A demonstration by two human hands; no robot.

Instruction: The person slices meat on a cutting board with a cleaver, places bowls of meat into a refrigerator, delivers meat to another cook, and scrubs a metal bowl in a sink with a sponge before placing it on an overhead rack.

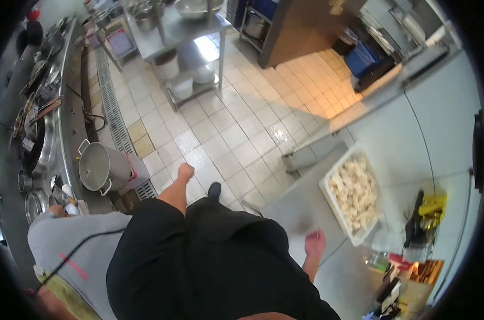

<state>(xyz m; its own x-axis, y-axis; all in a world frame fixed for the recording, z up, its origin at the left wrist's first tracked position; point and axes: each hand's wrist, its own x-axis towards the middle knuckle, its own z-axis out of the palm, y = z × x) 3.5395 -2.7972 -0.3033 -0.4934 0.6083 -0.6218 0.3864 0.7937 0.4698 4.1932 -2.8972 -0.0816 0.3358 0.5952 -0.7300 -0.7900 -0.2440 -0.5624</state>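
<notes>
My left hand [186, 172] hangs over the tiled floor in front of my body, its fingers curled into a loose fist with nothing visible in it. My right hand [315, 242], also curled closed, is just above the steel table [290, 213] on my right; I see nothing in it. Nearest to the right hand is a white plastic tray [351, 233] piled with pale, cream-coloured food pieces [354, 194], whose kind I cannot make out. Neither hand touches the tray.
A person in a grey shirt [87, 245] stands close on my left by the stove counter [66, 128]. A large steel pot [114, 165] stands beside it. Ahead are a steel shelf table [167, 42] and a brown partition [306, 32]. Bottles and packets crowd the right table's end.
</notes>
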